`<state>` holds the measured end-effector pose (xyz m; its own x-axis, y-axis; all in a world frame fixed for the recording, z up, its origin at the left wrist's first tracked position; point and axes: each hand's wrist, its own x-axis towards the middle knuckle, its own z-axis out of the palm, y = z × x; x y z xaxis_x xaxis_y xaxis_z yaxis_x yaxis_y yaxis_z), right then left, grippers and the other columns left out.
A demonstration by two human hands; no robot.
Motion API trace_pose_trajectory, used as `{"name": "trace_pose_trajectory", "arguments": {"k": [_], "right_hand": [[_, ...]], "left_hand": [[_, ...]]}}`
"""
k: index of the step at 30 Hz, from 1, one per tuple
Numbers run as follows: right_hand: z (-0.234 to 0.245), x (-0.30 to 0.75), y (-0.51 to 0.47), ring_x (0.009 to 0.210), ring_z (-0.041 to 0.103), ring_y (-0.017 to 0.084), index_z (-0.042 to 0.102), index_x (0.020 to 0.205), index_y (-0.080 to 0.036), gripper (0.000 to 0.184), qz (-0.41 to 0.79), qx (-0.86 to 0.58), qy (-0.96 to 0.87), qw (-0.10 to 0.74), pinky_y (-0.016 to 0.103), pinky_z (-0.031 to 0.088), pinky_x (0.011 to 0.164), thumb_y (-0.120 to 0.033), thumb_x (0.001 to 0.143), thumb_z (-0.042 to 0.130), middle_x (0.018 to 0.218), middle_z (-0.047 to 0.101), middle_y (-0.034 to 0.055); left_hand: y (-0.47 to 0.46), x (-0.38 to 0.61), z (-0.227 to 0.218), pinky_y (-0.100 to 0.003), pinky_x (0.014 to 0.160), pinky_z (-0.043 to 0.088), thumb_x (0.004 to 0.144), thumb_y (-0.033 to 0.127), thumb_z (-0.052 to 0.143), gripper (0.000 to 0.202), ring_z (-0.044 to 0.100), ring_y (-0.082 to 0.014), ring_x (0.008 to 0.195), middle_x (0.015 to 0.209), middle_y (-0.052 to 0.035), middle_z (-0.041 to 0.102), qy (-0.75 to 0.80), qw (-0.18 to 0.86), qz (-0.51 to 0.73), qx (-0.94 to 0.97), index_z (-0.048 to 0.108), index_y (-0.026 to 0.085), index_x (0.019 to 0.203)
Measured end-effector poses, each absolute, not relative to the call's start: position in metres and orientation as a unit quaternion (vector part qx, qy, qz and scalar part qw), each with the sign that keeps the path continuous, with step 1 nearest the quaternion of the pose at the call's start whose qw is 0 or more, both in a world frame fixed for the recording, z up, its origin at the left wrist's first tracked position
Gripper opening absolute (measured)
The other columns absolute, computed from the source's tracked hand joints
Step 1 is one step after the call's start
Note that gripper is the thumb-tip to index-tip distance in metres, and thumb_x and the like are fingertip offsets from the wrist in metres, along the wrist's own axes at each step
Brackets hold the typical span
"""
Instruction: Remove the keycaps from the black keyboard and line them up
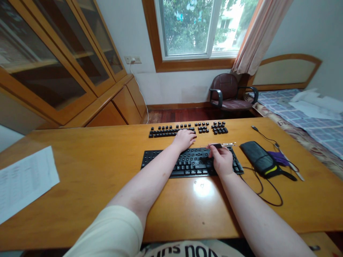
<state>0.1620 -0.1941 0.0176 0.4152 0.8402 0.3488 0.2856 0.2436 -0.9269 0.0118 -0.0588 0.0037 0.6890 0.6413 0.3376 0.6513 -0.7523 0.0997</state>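
A black keyboard (pixel 187 173) lies on the wooden desk, with keycaps still on its lower rows and bare switches in the upper ones. Behind it, loose black keycaps (pixel 163 134) stand in rows. My left hand (pixel 184 140) rests palm down between the keyboard's back edge and these keycaps, fingers stretched out with the tips close to the right end of the main rows. Over the keyboard's right part, my right hand (pixel 223 160) is closed on a keycap puller (pixel 217 145) with a dark handle and metal wire prongs pointing right.
To the right lie a dark pouch (pixel 257 157), a purple cloth (pixel 278 159) and a cable with a USB plug (pixel 254 128). Printed paper sheets (pixel 29 178) lie at the left. Beyond the desk are an armchair (pixel 227 91), a bed (pixel 308 110) and a glass-door cabinet (pixel 88 85).
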Motion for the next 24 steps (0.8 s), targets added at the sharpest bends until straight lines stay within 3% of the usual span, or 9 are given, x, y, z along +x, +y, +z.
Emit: {"name": "trace_pose_trajectory", "arguments": {"k": [4,7,24], "right_hand": [[0.016,0.163,-0.194,0.065,0.064,0.02,0.062,0.054,-0.018,0.034,0.226,-0.577,-0.489,0.613,0.03,0.048,0.061,-0.042,0.078,0.058,0.061,0.066,0.0058],[0.016,0.162,-0.194,0.066,0.064,0.019,0.061,0.052,-0.018,0.035,0.226,-0.577,-0.491,0.612,0.03,0.048,0.061,-0.041,0.078,0.057,0.065,0.068,0.0069],[0.015,0.163,-0.194,0.063,0.063,0.02,0.06,0.051,-0.019,0.036,0.229,-0.577,-0.489,0.613,0.03,0.048,0.061,-0.042,0.079,0.058,0.054,0.062,0.0044]], "left_hand": [[-0.058,0.005,0.007,-0.038,0.086,0.038,0.084,0.025,0.05,0.02,0.054,-0.0224,0.096,0.1,-0.0059,0.065,-0.449,0.019,-0.206,-0.869,0.066,0.023,0.094],[-0.057,-0.001,0.007,-0.039,0.084,0.039,0.081,0.028,0.053,0.017,0.053,-0.0242,0.095,0.097,-0.0067,0.065,-0.496,0.016,-0.194,-0.846,0.067,0.022,0.089],[-0.05,0.001,0.003,-0.037,0.082,0.04,0.077,0.033,0.059,0.016,0.055,-0.024,0.092,0.092,-0.0052,0.067,-0.507,0.002,-0.144,-0.85,0.066,0.023,0.088]]}}
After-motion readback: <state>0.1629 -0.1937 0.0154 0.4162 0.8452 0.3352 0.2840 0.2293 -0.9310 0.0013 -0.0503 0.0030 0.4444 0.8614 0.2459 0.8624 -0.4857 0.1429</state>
